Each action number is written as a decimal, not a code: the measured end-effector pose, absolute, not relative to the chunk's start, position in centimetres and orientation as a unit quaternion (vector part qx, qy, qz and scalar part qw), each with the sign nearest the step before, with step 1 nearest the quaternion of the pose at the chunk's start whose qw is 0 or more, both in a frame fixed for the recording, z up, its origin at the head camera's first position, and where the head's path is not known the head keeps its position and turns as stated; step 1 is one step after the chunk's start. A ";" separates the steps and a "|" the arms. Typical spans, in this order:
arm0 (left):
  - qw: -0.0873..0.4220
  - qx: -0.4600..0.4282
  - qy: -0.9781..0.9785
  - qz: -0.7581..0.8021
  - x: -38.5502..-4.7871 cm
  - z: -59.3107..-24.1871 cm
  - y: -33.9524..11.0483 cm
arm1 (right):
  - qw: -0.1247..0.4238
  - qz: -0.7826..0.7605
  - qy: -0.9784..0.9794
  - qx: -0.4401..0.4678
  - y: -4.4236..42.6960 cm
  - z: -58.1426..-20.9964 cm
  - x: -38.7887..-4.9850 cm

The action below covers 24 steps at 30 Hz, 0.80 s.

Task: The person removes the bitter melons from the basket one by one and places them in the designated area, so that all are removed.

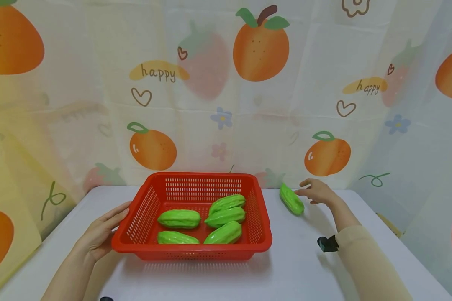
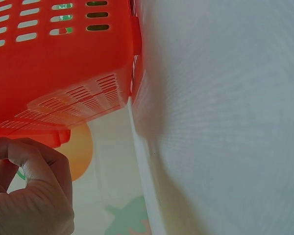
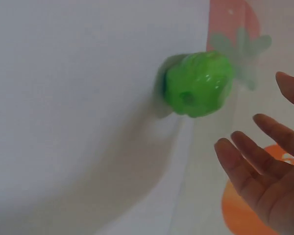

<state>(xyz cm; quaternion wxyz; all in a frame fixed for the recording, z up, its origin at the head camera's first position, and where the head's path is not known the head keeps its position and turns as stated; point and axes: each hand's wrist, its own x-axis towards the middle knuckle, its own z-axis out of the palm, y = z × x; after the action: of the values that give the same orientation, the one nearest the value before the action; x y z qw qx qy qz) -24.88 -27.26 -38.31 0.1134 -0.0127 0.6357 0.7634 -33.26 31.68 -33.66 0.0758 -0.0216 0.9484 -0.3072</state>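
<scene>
Currently the right hand (image 1: 317,191) hovers with fingers spread and holding nothing, just beside a ridged green gourd (image 1: 291,200) that lies on the table (image 1: 297,267) to the right of the red plastic basket (image 1: 196,248). The left hand (image 1: 101,234) touches that basket's left rim; I cannot tell whether it grips. Five similar gourds (image 1: 178,218) lie inside, before a fruit-printed curtain (image 1: 263,121).
</scene>
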 end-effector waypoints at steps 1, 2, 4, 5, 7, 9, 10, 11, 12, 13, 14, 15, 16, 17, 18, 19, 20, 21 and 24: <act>0.114 -0.013 0.636 0.763 -24.9 -38.3 -27.3 | 0.068 -0.306 0.949 -0.027 31.5 -33.4 -33.3; 0.114 -0.012 0.636 0.763 -24.9 -38.3 -27.3 | 0.060 -0.305 0.950 -0.031 31.3 -33.2 -33.3; 0.114 -0.011 0.636 0.763 -24.9 -38.3 -27.2 | 0.043 -0.304 0.951 -0.042 30.9 -32.8 -33.3; 0.114 -0.011 0.636 0.763 -24.9 -38.3 -27.2 | 0.035 -0.303 0.951 -0.048 30.6 -32.5 -33.3; 0.114 -0.012 0.636 0.763 -24.9 -38.3 -27.2 | 0.020 -0.305 0.950 -0.059 30.1 -32.0 -33.2; 0.114 -0.013 0.636 0.763 -24.9 -38.3 -27.2 | 0.007 -0.305 0.950 -0.066 29.6 -31.4 -33.3; 0.114 -0.014 0.636 0.764 -24.9 -38.3 -27.2 | 0.002 -0.306 0.949 -0.071 29.3 -31.1 -33.3; 0.114 -0.014 0.635 0.764 -24.9 -38.3 -27.2 | -0.002 -0.306 0.949 -0.076 29.0 -30.8 -33.3; 0.114 -0.014 0.635 0.764 -24.9 -38.3 -27.2 | -0.008 -0.306 0.948 -0.082 28.7 -30.6 -33.4; 0.114 -0.014 0.634 0.765 -24.9 -38.3 -27.2 | -0.014 -0.305 0.948 -0.086 28.4 -30.3 -33.4; 0.114 -0.013 0.633 0.766 -24.9 -38.3 -27.2 | -0.021 -0.304 0.948 -0.091 28.1 -30.0 -33.4; 0.114 -0.013 0.631 0.767 -24.9 -38.3 -27.2 | -0.026 -0.303 0.948 -0.097 27.7 -29.7 -33.3; 0.114 -0.011 0.631 0.768 -24.9 -38.3 -27.2 | -0.031 -0.302 0.947 -0.103 27.3 -29.3 -33.2; 0.114 -0.010 0.629 0.769 -24.9 -38.3 -27.2 | -0.038 -0.302 0.947 -0.108 26.9 -28.9 -33.1; 0.115 -0.009 0.629 0.769 -24.9 -38.3 -27.2 | -0.044 -0.301 0.946 -0.112 26.4 -28.6 -33.0; 0.115 -0.007 0.628 0.769 -24.9 -38.3 -27.2 | -0.050 -0.302 0.945 -0.116 26.0 -28.1 -32.9; 0.116 -0.007 0.628 0.769 -24.9 -38.3 -27.2 | -0.054 -0.304 0.944 -0.121 25.5 -27.7 -32.8; 0.116 -0.006 0.628 0.769 -24.9 -38.3 -27.2 | -0.057 -0.308 0.941 -0.125 25.0 -27.3 -32.7; 0.117 -0.006 0.631 0.767 -24.9 -38.3 -27.2 | -0.067 -0.318 0.935 -0.139 23.3 -26.1 -32.4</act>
<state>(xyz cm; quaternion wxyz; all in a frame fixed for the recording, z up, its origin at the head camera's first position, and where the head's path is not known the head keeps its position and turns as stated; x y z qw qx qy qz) -24.91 -27.24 -38.31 0.1168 -0.0062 0.6305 0.7673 -32.45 23.33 -26.06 -0.0666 -0.1389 0.9353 -0.3185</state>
